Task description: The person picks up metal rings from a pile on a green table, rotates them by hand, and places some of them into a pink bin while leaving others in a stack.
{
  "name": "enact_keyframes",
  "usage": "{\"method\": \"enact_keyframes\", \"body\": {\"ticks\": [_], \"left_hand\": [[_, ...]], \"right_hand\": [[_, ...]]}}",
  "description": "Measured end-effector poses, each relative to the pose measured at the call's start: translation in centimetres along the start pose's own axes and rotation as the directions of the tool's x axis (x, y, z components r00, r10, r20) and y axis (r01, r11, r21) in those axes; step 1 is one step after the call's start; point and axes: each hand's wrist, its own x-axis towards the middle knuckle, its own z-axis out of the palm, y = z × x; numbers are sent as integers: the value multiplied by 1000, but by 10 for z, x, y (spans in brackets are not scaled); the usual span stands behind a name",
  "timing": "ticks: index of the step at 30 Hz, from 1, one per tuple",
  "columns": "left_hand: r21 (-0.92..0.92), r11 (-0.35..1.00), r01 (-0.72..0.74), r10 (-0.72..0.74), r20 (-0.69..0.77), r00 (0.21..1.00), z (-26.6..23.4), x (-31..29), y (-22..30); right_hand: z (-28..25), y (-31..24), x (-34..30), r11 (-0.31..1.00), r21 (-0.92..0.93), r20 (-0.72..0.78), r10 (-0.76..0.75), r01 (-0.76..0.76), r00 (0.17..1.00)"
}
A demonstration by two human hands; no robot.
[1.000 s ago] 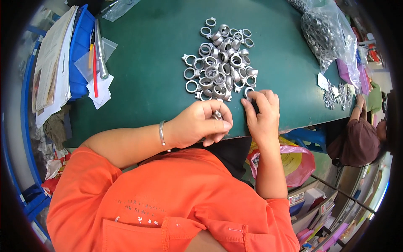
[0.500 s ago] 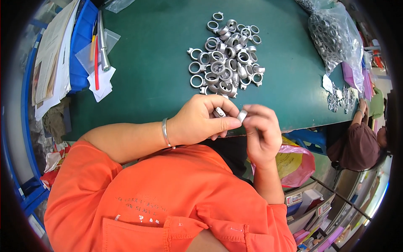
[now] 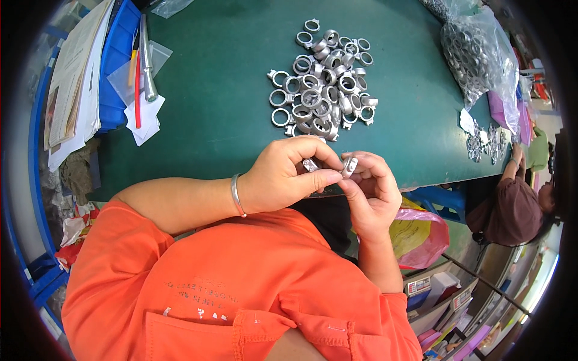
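Metal ring (image 3: 350,166) pinched between the left grip (image 3: 282,173) and the right grip (image 3: 376,188)

The right grip is closed down to a pinch, thumb and forefinger on the metal ring, its lugged edge turned up toward the camera. The left grip is drawn in as well: its thumb and forefinger tips reach the same ring from 9 o'clock, while its curled fingers have hold of a second ring (image 3: 310,164), studs showing. How firmly either presses, I cannot tell. Both hands are above the near edge of the green tabletop (image 3: 211,90), and a silver bangle (image 3: 236,195) circles the left wrist.

From the hands, a loose pile of rings (image 3: 324,84) lies at 12 o'clock, some flat, some leaning on their neighbours. At 10 o'clock are a metal rod (image 3: 147,60), a red stick (image 3: 138,96) and white paper slips (image 3: 144,127), beside a blue bin (image 3: 117,69) with papers (image 3: 72,78) along its outer side. Between 1 and 2 o'clock sits a clear bag (image 3: 469,54) full of metal parts; near 3 o'clock, small loose pieces (image 3: 481,143) are spread out. A co-worker (image 3: 509,207) sits between 3 and 4 o'clock, and a pink bag (image 3: 430,243) hangs open at 4 o'clock.
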Motion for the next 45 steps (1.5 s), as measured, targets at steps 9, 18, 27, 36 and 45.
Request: {"method": "enact_keyframes", "body": {"ticks": [9,18,27,36,45], "left_hand": [[-25,1000,15,-15,-14,1000,0,1,-3],[-529,800,283,-244,144,959,-12,9,0],[-256,964,66,-82,-51,995,-9,7,1],[-81,994,-70,63,-88,994,-10,9,-2],[252,893,-372,381,16,925,-12,10,-6]], "right_hand": [[3,-11,4,659,-647,104,-421,383,901],[-1,1,53,715,-664,-3,-295,219,955],[-6,15,52,742,-642,18,-237,193,971],[1,0,27,858,-429,117,-259,284,959],[-3,-7,26,888,316,157,298,-334,942]]}}
